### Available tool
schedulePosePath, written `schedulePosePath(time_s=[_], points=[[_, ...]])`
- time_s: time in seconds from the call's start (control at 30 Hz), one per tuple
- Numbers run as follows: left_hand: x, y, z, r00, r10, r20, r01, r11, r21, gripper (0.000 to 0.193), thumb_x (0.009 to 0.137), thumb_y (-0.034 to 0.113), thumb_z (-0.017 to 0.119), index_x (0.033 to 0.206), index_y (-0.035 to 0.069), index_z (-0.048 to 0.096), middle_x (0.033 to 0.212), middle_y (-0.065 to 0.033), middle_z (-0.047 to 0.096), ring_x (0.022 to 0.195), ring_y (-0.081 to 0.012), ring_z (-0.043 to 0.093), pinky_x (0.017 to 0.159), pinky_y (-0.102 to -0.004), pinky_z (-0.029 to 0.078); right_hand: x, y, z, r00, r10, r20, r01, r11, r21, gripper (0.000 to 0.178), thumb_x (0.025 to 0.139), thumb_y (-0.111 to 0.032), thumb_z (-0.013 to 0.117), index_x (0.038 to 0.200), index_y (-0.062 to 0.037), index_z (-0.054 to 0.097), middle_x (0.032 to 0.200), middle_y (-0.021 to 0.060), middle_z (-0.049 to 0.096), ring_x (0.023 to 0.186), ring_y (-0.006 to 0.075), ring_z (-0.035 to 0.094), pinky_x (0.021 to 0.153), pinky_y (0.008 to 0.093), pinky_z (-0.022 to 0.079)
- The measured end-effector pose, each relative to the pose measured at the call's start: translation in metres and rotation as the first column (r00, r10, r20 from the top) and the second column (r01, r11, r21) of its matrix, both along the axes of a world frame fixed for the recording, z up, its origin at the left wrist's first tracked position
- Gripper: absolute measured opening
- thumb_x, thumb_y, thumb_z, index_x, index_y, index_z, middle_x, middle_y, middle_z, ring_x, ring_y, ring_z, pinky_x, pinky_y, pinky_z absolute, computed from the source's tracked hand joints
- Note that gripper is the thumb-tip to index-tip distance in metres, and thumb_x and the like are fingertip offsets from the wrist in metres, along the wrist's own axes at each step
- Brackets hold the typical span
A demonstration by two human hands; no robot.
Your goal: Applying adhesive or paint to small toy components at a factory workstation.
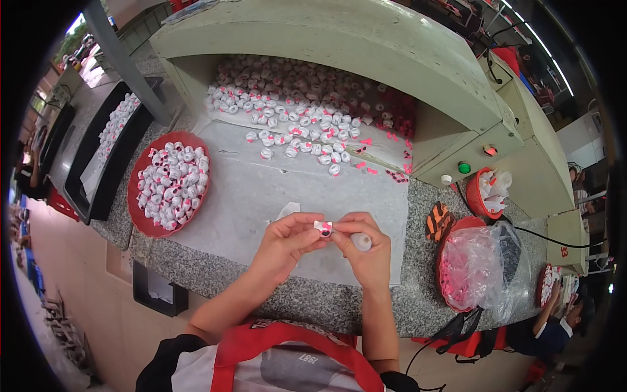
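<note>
Both hands meet over the white paper sheet (248, 215) on the bench. My left hand (285, 240) is closed, pinching a small white piece (322, 226) with pink and black parts between thumb and fingertips. Wrapped in my right hand (367, 251) is a small whitish bottle (361, 242), its round end facing up. The right thumb and fingertips come up to the right side of the small piece; whether they touch it I cannot tell. A white scrap of paper (289, 210) lies just beyond the left fingers.
A red basket (136, 213) heaped with similar white-and-pink pieces stands left. Beyond, many more pieces (307, 124) spread under a pale green metal hood (326, 32). On the right are a bag-covered red basket (462, 261), an orange-black cloth (439, 221) and a red cup (481, 195).
</note>
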State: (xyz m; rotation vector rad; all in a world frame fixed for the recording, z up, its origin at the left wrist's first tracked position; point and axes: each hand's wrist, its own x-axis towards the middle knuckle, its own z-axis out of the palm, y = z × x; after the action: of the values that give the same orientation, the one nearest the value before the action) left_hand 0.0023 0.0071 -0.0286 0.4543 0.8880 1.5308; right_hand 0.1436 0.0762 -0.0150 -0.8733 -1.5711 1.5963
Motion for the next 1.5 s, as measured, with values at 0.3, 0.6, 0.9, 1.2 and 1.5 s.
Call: schedulePosePath(time_s=[0.3,0.6,0.9,1.2,1.5], points=[[0.002,-0.011,0.023,0.943,-0.043,-0.331,0.093,0.986,0.137,0.035,0.077,-0.004,0.058,0.11,-0.002,0.045,0.091,-0.0119,0.059,0.082,-0.0185,0.061,0.071,-0.0251,0.05,0.006,-0.007,0.005,0.984,-0.003,-0.176,0.019,0.996,0.09,0.022,0.066,0.007,0.067,0.086,0.0003,0.06,0.085,0.0113,0.058,0.063,0.0101,0.054,0.046,0.0179,0.04],[0.005,-0.02,0.025,0.94,0.011,-0.342,0.05,0.984,0.168,0.024,0.077,-0.003,0.059,0.099,-0.004,0.05,0.089,-0.013,0.061,0.083,-0.0157,0.061,0.069,-0.0239,0.049,0.002,-0.018,0.008,0.967,-0.006,-0.254,-0.045,0.98,-0.195,0.016,0.068,0.002,0.068,0.083,-0.0012,0.061,0.086,0.0097,0.058,0.067,0.0113,0.056,0.051,0.0187,0.043],[-0.028,-0.029,0.016,0.928,0.071,-0.366,-0.047,0.996,0.072,0.022,0.077,-0.003,0.058,0.098,-0.005,0.052,0.087,-0.0134,0.061,0.077,-0.0188,0.062,0.065,-0.0245,0.051,-0.043,-0.026,-0.009,0.982,-0.048,-0.18,0.001,0.967,-0.254,0.008,0.071,-0.002,0.066,0.077,-0.0019,0.061,0.085,0.0065,0.06,0.067,0.0072,0.055,0.048,0.0177,0.041],[-0.165,-0.035,-0.007,-0.396,0.152,-0.906,-0.568,0.734,0.371,0.02,0.073,0.003,0.061,0.093,0.004,0.061,0.093,-0.0079,0.06,0.075,-0.0177,0.059,0.063,-0.0239,0.048,-0.038,-0.022,-0.024,0.989,-0.052,0.14,0.058,0.998,-0.037,0.019,0.072,-0.002,0.063,0.088,-0.0034,0.052,0.085,0.0044,0.056,0.065,0.0072,0.053,0.049,0.0191,0.041],[-0.109,0.087,-0.06,-0.346,-0.006,-0.938,-0.454,0.877,0.161,0.025,0.075,0.013,0.062,0.099,0.006,0.058,0.093,-0.0127,0.056,0.073,-0.0232,0.06,0.06,-0.0281,0.048,-0.002,-0.043,-0.015,0.997,-0.073,-0.033,0.065,0.98,-0.19,0.032,0.075,0.007,0.053,0.1,-0.0053,0.039,0.088,0.0065,0.05,0.078,0.0152,0.056,0.06,0.0256,0.049]])
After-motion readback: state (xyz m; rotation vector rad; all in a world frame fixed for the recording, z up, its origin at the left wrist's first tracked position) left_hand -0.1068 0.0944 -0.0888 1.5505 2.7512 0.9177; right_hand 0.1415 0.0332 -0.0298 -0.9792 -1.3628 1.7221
